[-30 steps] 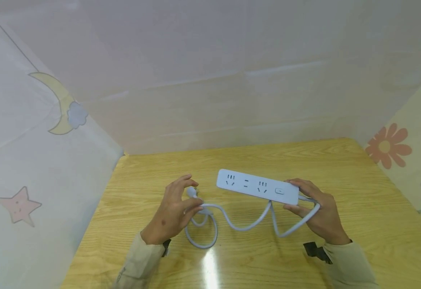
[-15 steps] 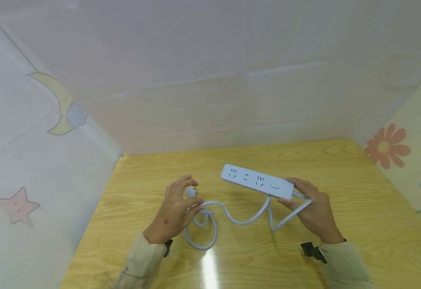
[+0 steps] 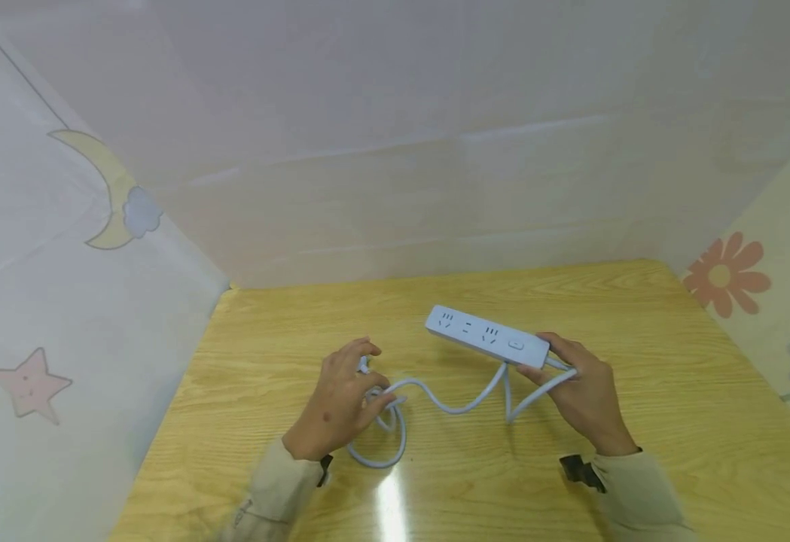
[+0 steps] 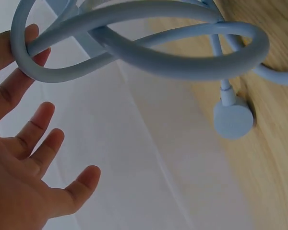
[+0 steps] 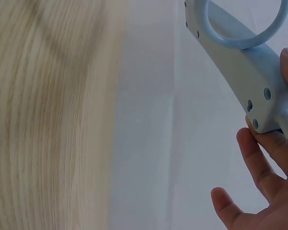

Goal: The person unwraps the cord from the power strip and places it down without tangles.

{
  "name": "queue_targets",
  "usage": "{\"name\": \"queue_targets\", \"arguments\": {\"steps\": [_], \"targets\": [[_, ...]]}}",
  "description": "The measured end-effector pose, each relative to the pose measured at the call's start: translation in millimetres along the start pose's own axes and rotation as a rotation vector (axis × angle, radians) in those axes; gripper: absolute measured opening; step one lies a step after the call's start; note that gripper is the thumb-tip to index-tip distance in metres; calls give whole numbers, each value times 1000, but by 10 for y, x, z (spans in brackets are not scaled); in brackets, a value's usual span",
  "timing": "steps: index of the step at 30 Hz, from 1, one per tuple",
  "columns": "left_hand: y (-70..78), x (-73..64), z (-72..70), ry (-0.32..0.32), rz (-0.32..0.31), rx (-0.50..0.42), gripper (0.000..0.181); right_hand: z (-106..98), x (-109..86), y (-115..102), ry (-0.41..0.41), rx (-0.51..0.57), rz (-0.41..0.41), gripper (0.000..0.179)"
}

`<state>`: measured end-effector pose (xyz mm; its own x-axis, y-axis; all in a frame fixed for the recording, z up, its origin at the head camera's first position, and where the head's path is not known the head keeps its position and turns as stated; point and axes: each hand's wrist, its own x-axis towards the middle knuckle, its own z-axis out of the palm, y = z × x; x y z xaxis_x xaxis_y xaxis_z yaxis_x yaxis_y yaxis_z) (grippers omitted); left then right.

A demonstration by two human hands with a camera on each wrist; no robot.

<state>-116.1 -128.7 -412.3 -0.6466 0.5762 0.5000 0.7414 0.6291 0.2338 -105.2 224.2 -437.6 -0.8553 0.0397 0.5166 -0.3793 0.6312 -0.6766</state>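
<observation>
My right hand [image 3: 586, 388] grips a white power strip [image 3: 488, 336] at its right end, thumb on the near side and fingers on the far side. The strip is held over the table, its socket face showing in the head view and its underside [image 5: 240, 72] in the right wrist view. The white cord leaves that end, bends back under the strip and runs left. My left hand [image 3: 342, 399] pinches the looped cord [image 4: 62, 36] between thumb and index finger, the other fingers spread. The round plug [image 4: 233, 119] lies beyond the left hand, mostly hidden by its fingers in the head view.
The wooden table [image 3: 286, 316] reaches back to a pale wall covering [image 3: 401, 188]. Moon and star pictures decorate the left side, a flower [image 3: 725, 275] the right. A cord loop [image 3: 384, 463] hangs low beside the left hand, near a bright reflection.
My right hand has shifted a little left, and the strip's free end has moved farther back and right. My left hand has moved slightly right and nearer, covering more of the plug.
</observation>
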Motion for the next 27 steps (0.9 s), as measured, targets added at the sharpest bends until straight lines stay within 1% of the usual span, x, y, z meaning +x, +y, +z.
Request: {"name": "queue_targets", "arguments": {"steps": [6, 9, 15, 17, 20, 23, 27], "targets": [[24, -24, 100, -44, -42, -20, 15, 34, 40, 8, -10, -47, -10, 53], [27, -45, 126, -66, -50, -25, 21, 52, 56, 23, -13, -61, -10, 53], [21, -99, 74, -89, -105, -17, 43, 87, 83, 78, -23, -68, 15, 51], [14, -126, 53, -99, -128, -18, 47, 99, 86, 100, -29, -81, 29, 51], [0, -165, 35, -116, -151, -18, 48, 115, 82, 130, -35, -114, 68, 51], [-12, -191, 27, -106, -155, -18, 46, 129, 74, 158, -41, -138, 123, 51], [-25, -209, 23, -60, -144, -17, 44, 149, 74, 195, -50, -164, 169, 51]]}}
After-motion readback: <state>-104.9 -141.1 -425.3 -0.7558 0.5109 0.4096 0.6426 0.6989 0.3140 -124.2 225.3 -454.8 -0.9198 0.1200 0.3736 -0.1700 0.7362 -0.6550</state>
